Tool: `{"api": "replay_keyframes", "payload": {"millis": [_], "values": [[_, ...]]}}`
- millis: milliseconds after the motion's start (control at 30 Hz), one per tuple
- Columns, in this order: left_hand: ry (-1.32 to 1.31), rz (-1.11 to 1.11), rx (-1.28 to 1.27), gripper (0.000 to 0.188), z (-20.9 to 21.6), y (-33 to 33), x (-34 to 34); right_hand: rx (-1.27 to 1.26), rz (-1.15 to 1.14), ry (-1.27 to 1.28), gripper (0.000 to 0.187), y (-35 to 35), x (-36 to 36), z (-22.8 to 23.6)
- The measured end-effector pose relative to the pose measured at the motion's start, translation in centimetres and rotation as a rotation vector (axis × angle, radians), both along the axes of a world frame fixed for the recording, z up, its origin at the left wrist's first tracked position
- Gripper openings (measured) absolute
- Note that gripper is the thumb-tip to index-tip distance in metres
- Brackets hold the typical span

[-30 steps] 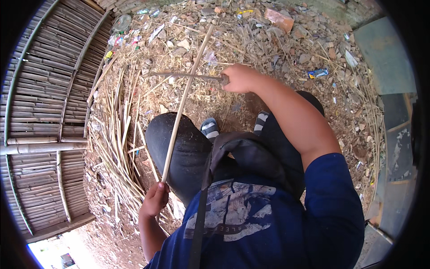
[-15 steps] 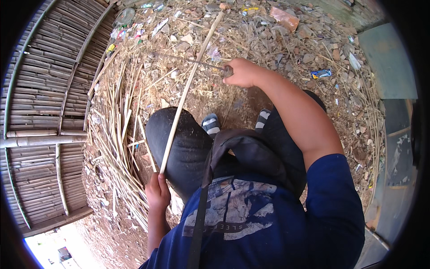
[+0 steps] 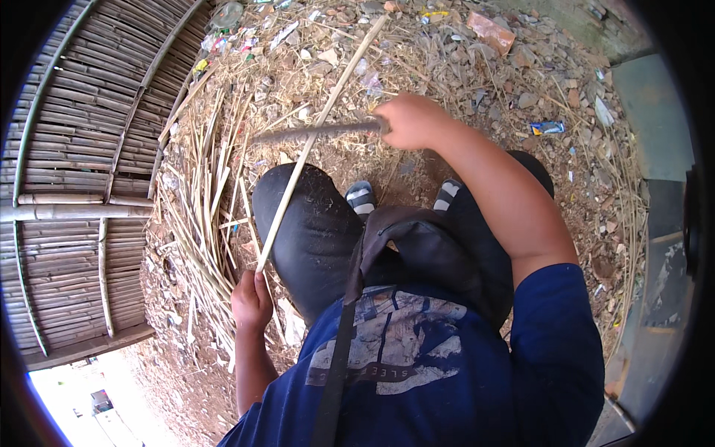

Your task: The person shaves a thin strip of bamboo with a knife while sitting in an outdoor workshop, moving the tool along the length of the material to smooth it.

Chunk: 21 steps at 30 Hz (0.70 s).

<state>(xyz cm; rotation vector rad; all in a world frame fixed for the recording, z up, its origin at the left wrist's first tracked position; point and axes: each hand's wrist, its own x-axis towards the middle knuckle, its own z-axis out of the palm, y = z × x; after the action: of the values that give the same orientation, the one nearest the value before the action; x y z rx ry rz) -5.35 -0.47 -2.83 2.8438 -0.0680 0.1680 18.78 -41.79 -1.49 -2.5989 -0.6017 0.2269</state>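
A long pale bamboo strip [image 3: 294, 176] runs slantwise across my left thigh, its far end over the littered ground. My left hand [image 3: 252, 300] is closed around its near end. In my closed right hand [image 3: 412, 122] is a knife [image 3: 316, 132] with a long, dark, rusty-looking blade. The blade points left and crosses the strip's upper half; its broad side faces up. I cannot tell whether the blade is touching the strip. Fingers hide most of the knife's handle.
A pile of split bamboo strips [image 3: 201, 216] lies on the ground left of my knee. Further left stands a slatted bamboo wall [image 3: 71, 160]. Ahead are shavings, stones, a brick piece [image 3: 491, 33] and a blue wrapper [image 3: 547, 128]. Metal-looking sheets [image 3: 644, 112] line the right side.
The knife's blade has turned from nearly edge-on to showing its broad side. My left hand has shifted slightly left and up with the strip's near end. The whole view has moved a little.
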Motion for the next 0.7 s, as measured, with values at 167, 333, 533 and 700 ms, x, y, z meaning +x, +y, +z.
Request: {"api": "replay_keyframes", "payload": {"millis": [167,333,533,700], "values": [[-0.057,-0.040,0.045,0.031,-1.4,1.6,-0.4,0.129,-0.361,0.289,0.037,-4.6,4.0,-5.5],[0.022,0.007,0.057,0.036,1.8,2.1,0.4,0.221,-0.442,0.088,0.043,-7.3,5.2,-4.5],[0.168,0.082,-0.061,0.035,2.1,0.0,-0.3,-0.056,0.012,0.021,0.025,0.4,0.3,0.8],[0.249,0.085,-0.112,0.038,1.5,0.9,0.3,0.184,-0.348,0.191,0.027,-3.7,3.9,-4.0]]}}
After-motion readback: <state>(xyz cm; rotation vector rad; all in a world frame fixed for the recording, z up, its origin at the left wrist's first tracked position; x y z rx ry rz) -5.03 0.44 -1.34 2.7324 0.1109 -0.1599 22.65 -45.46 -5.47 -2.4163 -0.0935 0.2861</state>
